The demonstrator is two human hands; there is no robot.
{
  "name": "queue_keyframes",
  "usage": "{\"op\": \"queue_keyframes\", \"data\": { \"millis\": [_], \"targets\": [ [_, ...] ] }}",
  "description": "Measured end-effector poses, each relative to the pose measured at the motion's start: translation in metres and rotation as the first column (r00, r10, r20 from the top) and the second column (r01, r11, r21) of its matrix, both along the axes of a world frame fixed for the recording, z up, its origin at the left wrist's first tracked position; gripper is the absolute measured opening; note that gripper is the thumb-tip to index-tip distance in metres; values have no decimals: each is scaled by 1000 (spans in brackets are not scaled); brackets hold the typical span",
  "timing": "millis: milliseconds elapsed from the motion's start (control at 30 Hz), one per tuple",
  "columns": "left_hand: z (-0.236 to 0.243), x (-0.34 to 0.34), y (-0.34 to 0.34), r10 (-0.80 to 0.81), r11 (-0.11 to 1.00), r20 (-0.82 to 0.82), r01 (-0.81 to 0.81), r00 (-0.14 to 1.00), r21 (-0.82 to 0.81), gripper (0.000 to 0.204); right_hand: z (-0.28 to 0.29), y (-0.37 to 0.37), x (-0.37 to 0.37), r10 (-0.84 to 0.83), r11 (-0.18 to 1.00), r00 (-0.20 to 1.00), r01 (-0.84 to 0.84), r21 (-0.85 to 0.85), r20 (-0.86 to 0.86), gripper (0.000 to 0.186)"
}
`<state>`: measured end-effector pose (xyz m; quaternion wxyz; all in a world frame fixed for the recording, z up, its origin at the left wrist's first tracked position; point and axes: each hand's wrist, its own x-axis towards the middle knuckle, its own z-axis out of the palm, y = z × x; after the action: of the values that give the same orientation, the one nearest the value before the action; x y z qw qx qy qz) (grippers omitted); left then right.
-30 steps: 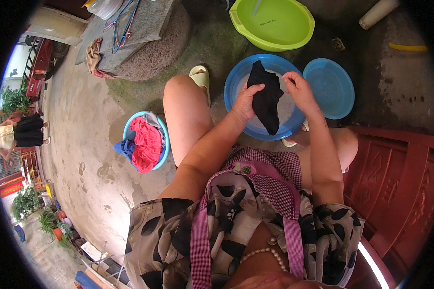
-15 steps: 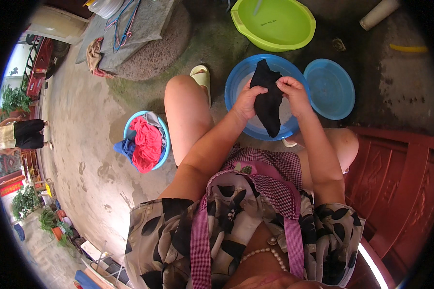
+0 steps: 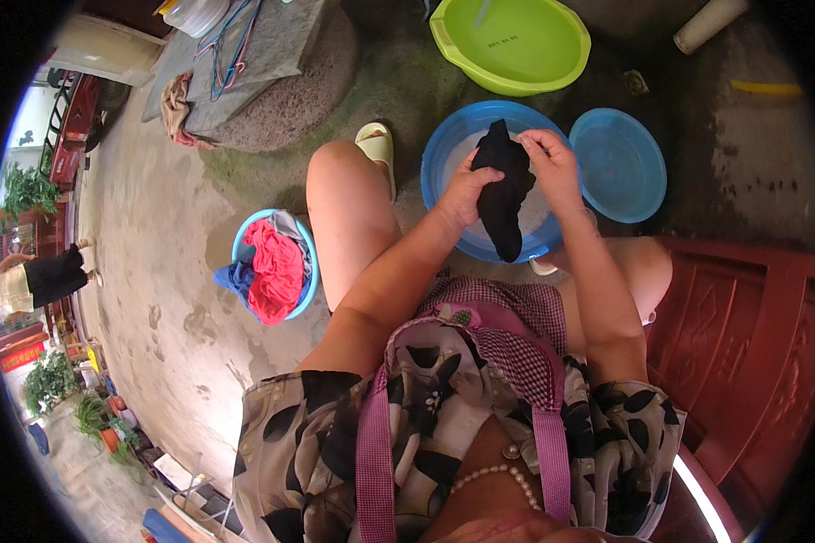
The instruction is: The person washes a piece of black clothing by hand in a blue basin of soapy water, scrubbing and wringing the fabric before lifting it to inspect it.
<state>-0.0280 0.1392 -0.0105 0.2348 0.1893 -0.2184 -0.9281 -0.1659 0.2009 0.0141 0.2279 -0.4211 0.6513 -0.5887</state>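
A dark, limp black sock (image 3: 502, 204) hangs lengthwise over a round blue basin (image 3: 441, 136) of cloudy water. My left hand (image 3: 466, 190) is closed around the sock's left side, thumb lying across the front. At its upper right edge, my right hand (image 3: 552, 167) has thumb and fingers pinched together. The fingertips partly hide the pinched spot. Beneath the sock, part of the basin's inside is covered from sight.
A second blue basin (image 3: 618, 167) stands at the right, and a lime-green basin (image 3: 516, 80) beyond. Left of my knee, a light-blue tub (image 3: 311, 294) holds red, blue and grey clothes. Hangers (image 3: 235, 59) lie on a stone slab (image 3: 285, 45). Another person (image 3: 41, 281) stands far left.
My right hand has shifted slightly upward along the sock's edge. The sock's top has narrowed and its outline looks smoother. My left hand keeps its hold. The person far left has changed posture.
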Motion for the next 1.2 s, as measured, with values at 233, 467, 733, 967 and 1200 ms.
{"op": "queue_keyframes", "data": {
  "millis": [233, 467, 733, 967, 1200],
  "targets": [
    [-7, 2, 3, -13, 998, 104, 19, 995, -62, 47, 4, 0, 5, 62, 995, 935, -32, 91, -349, 12],
    [-5, 0, 4, -17, 998, 55, 20, 998, -56, 46, -8, 3, -6, -54, 976, 900, -44, 213, 433, 11],
    [-2, -2, 5, -35, 998, 25, 37, 999, -49, 48, -5, 2, -8, 3, 982, 1000, -6, 191, 16, 15],
    [-7, 1, 3, -57, 994, 105, 65, 993, -82, 49, 6, 3, 0, 119, 989, 919, -77, 126, -376, 12],
    [-4, -1, 4, -27, 998, 40, 29, 999, -50, 46, -4, 3, -4, 16, 974, 881, -121, 192, 473, 11]
  ]
}}
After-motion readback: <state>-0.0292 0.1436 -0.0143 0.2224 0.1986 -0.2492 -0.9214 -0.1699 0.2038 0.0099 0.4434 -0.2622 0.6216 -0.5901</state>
